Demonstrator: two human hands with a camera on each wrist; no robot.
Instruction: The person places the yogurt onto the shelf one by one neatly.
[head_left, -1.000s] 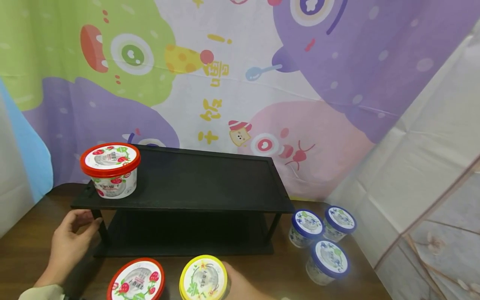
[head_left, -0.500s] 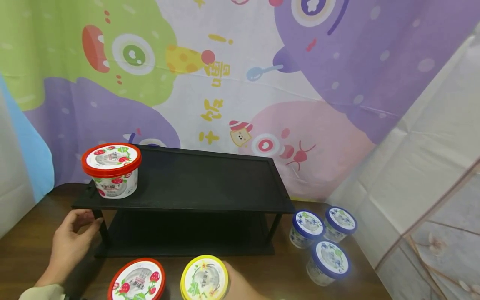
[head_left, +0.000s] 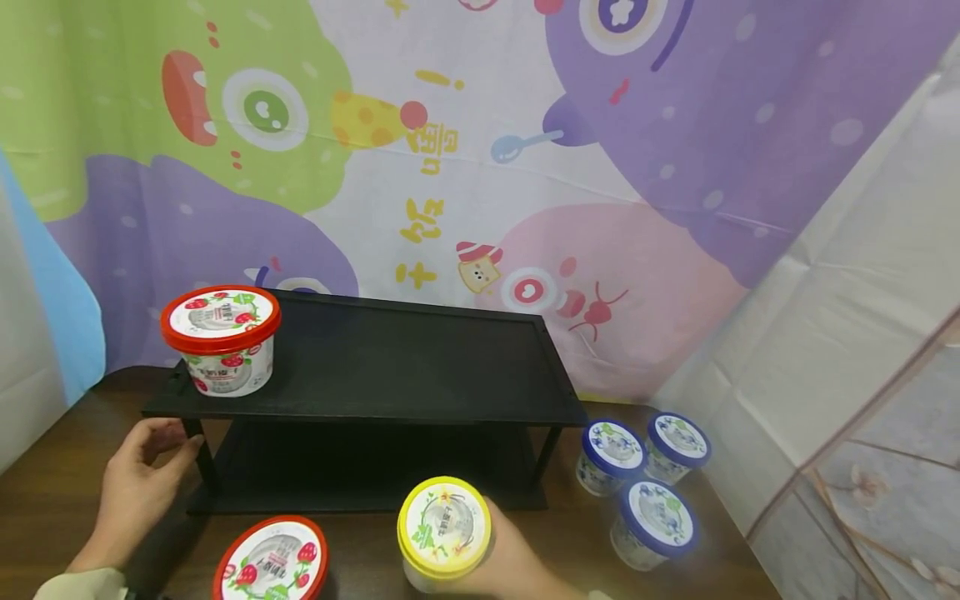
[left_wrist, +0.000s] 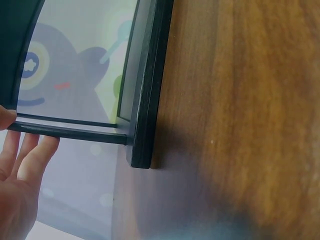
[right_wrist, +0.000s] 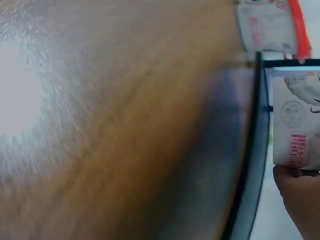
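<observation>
My right hand (head_left: 510,554) grips a paper ice-cream cup with a yellow lid (head_left: 446,525) from its right side, in front of the black two-tier shelf (head_left: 405,367). In the right wrist view the cup's white printed side (right_wrist: 295,120) shows, with the thumb at its base. At the shelf's left front post, my left hand (head_left: 142,479) has thumb and fingers on either side of it; the left wrist view shows the fingers (left_wrist: 37,162) behind the thin post (left_wrist: 75,133). A red-lidded strawberry cup (head_left: 221,342) stands on the upper tier's left end.
Another red-lidded cup (head_left: 272,562) stands on the wooden table (head_left: 562,558) in front of the shelf. Right of the shelf, several blue-lidded cups (head_left: 656,521) stand close together beside the pale side wall (head_left: 840,333). A cartoon-printed cloth (head_left: 420,175) hangs behind.
My right hand has carried the yellow-lidded cup a little to the right and up toward the shelf's front. The left hand stays at the post.
</observation>
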